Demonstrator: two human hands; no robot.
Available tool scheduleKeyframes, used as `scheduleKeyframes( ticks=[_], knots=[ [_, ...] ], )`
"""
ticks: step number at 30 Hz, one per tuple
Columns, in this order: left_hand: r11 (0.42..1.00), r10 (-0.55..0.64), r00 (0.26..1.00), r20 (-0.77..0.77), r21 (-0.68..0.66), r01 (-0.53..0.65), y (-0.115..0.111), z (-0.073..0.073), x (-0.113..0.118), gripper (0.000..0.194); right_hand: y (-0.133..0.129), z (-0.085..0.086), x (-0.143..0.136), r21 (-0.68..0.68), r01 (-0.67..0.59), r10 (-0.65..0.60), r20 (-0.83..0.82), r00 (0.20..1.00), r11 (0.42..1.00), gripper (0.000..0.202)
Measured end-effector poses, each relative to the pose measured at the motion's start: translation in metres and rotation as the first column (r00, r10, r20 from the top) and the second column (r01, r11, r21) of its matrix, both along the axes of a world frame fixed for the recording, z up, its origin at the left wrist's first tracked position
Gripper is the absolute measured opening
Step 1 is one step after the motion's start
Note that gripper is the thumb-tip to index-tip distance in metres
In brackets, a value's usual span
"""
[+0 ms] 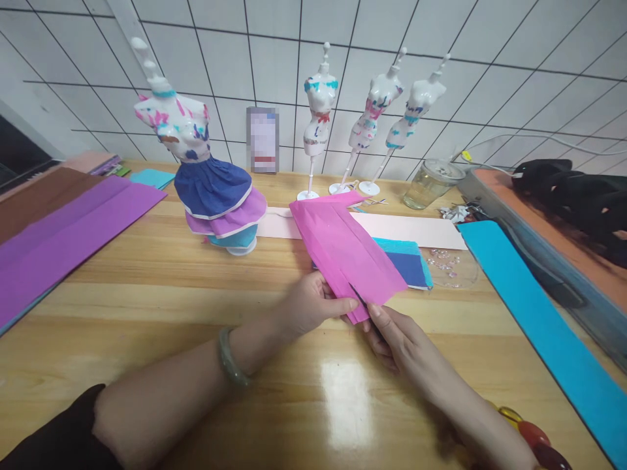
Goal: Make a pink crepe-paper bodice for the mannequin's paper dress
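Note:
A folded sheet of pink crepe paper [343, 245] is held up over the middle of the table. My left hand [318, 301] pinches its lower left edge, thumb on top and fingers underneath. In my right hand [399, 329] is a pair of dark scissors [358, 295], its blade lying over the lower part of the paper; the handles are mostly hidden by my fingers. Left of the paper stands a mini dress form [179, 124] in a tiered skirt [215, 196] of navy, purple and turquoise with white edging.
Several small white dress forms [321, 111] stand along the tiled wall, beside a glass jar [434, 183]. Purple paper [83, 228] lies at left, a blue strip [533, 313] at right. Behind the pink paper are a pale strip [416, 230], blue folded pieces [404, 261] and a clear dish of beads [453, 267].

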State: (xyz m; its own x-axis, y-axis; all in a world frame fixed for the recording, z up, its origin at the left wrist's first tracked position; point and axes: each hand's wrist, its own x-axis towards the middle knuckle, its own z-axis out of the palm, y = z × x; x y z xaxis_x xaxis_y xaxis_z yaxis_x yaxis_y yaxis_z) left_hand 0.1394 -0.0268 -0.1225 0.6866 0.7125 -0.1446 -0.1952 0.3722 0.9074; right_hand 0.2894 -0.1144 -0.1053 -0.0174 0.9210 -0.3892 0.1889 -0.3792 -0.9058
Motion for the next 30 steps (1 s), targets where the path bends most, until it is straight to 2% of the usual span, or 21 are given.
scheduleKeyframes(
  ticks=[10,15,18,25,30],
  knots=[
    [0.997,-0.022,1.000,0.017,-0.068,0.024,0.0028,0.0006,-0.0029,0.036,0.0003,-0.0018,0.0025,0.005,-0.014,0.014,0.047,0.999,1.000,0.050],
    [0.984,0.078,0.995,0.065,-0.167,-0.067,0.0080,0.0022,-0.0058,0.040,0.0004,-0.0006,0.0025,-0.004,-0.002,0.002,0.044,0.999,1.000,0.051],
    [0.983,0.105,0.992,0.066,-0.155,-0.093,0.0094,0.0009,-0.0055,0.040,0.0001,-0.0005,0.0021,-0.015,0.002,-0.002,0.024,1.000,1.000,0.051],
    [0.993,0.069,0.994,0.082,-0.105,-0.060,0.0087,-0.0040,-0.0047,0.037,-0.0028,-0.0007,0.0015,-0.034,-0.023,0.021,-0.075,0.997,0.999,0.047],
    [0.997,0.040,0.995,0.093,-0.067,-0.034,0.0093,-0.0077,-0.0051,0.032,-0.0023,-0.0014,0.0003,-0.057,0.015,-0.023,-0.141,0.990,0.998,0.049]
  ],
)
